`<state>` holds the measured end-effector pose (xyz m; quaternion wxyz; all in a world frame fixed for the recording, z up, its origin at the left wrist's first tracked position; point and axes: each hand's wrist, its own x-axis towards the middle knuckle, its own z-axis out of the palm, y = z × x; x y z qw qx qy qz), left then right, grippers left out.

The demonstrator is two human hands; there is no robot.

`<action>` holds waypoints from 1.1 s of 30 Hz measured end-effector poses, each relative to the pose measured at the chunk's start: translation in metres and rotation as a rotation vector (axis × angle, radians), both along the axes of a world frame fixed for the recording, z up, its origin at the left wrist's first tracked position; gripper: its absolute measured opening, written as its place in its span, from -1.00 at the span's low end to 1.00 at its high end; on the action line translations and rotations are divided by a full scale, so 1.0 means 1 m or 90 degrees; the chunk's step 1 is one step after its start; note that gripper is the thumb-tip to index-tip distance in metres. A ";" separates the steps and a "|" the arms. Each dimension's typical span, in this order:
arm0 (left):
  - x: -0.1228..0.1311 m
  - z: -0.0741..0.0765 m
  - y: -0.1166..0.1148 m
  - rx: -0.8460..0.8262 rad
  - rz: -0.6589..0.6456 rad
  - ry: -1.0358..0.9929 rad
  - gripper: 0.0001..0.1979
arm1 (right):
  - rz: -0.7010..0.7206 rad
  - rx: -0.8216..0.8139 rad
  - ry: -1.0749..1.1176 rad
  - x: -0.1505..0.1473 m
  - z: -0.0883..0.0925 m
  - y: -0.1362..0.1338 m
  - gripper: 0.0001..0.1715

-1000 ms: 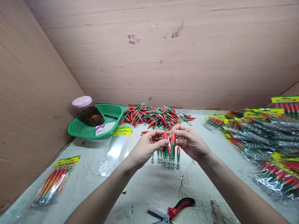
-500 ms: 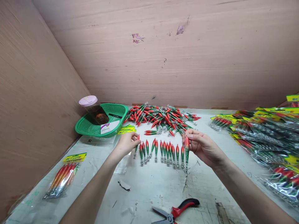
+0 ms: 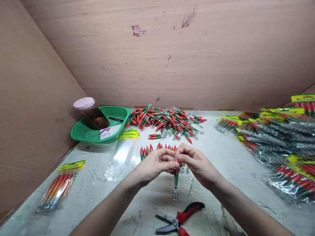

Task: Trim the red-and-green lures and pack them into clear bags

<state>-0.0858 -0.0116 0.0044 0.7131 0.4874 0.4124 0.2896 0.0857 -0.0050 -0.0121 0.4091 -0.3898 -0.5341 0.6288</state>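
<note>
A red-and-green squid lure (image 3: 176, 180) hangs upright between my hands, its hook crown pointing down. My left hand (image 3: 154, 165) pinches it near the red tip. From the other side, my right hand (image 3: 198, 165) has its thumb and fingers closed at the same tip; the fingertips hide the lure's end. Behind my hands stands a row of similar lures (image 3: 144, 152), partly covered by my fingers. Open pliers (image 3: 175, 224) with red and black handles lie below on the table.
A heap of lures (image 3: 169, 119) lies at the back. To the left are a green basket (image 3: 76, 132) with a lidded cup (image 3: 94, 114), clear bags (image 3: 123, 157) with yellow headers, and one filled packet (image 3: 57, 188). Filled packets (image 3: 278, 144) pile up at the right.
My right hand has brought the lure left to the middle. My left hand has moved right, away from the row's left end, and now grips that lure too. The view has shifted slightly.
</note>
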 end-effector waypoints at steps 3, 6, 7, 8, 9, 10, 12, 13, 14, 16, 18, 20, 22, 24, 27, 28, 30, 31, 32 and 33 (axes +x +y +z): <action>0.002 -0.002 -0.003 -0.086 0.036 -0.066 -0.55 | -0.043 0.071 -0.078 0.006 -0.013 -0.020 -0.78; -0.005 -0.005 -0.003 -0.111 0.085 -0.047 -0.57 | -0.067 0.395 -0.394 0.022 -0.045 -0.063 -0.84; -0.008 -0.006 -0.003 -0.115 0.099 -0.040 -0.60 | -0.035 0.534 -0.498 0.027 -0.059 -0.079 -0.84; -0.010 -0.006 -0.003 -0.117 0.109 -0.036 -0.63 | -0.047 0.683 -0.567 0.032 -0.072 -0.095 -0.85; -0.011 -0.006 -0.003 -0.119 0.115 -0.034 -0.65 | -0.023 0.784 -0.646 0.036 -0.085 -0.109 -0.93; -0.011 -0.006 -0.004 -0.121 0.118 -0.037 -0.67 | 0.015 0.842 -0.716 0.039 -0.096 -0.121 -0.97; -0.010 -0.007 -0.005 -0.126 0.129 -0.046 -0.67 | 0.047 0.879 -0.802 0.041 -0.112 -0.137 -0.96; -0.010 -0.007 -0.006 -0.128 0.134 -0.050 -0.66 | 0.021 0.864 -0.812 0.041 -0.116 -0.142 -0.94; -0.009 -0.008 -0.007 -0.130 0.137 -0.054 -0.66 | -0.020 0.842 -0.803 0.042 -0.116 -0.143 -0.91; -0.008 -0.008 -0.009 -0.129 0.140 -0.059 -0.66 | -0.053 0.776 -0.773 0.046 -0.104 -0.140 -0.87; -0.008 -0.007 -0.012 -0.124 0.139 -0.060 -0.68 | 0.010 0.685 -0.742 0.054 -0.079 -0.131 -0.81; -0.008 -0.004 -0.014 -0.114 0.141 -0.056 -0.72 | 0.080 0.556 -0.701 0.064 -0.047 -0.120 -0.77; -0.007 -0.001 -0.017 -0.107 0.138 -0.052 -0.75 | 0.120 0.473 -0.648 0.071 -0.017 -0.110 -0.84; -0.005 0.002 -0.019 -0.107 0.129 -0.046 -0.78 | 0.143 0.439 -0.607 0.072 0.002 -0.103 -0.93; -0.001 0.006 -0.021 -0.107 0.118 -0.027 -0.81 | 0.152 0.412 -0.561 0.068 0.014 -0.099 -0.88; 0.000 0.007 -0.021 -0.106 0.117 -0.020 -0.82 | 0.152 0.399 -0.550 0.067 0.015 -0.099 -0.85; 0.001 0.008 -0.021 -0.107 0.114 -0.010 -0.83 | 0.153 0.376 -0.529 0.064 0.017 -0.099 -0.79; 0.001 0.008 -0.021 -0.109 0.110 -0.008 -0.83 | 0.154 0.364 -0.523 0.064 0.018 -0.098 -0.77; 0.001 0.008 -0.022 -0.111 0.105 -0.008 -0.83 | 0.156 0.354 -0.516 0.063 0.019 -0.097 -0.75; 0.001 0.007 -0.022 -0.113 0.100 -0.010 -0.83 | 0.161 0.346 -0.510 0.063 0.020 -0.096 -0.75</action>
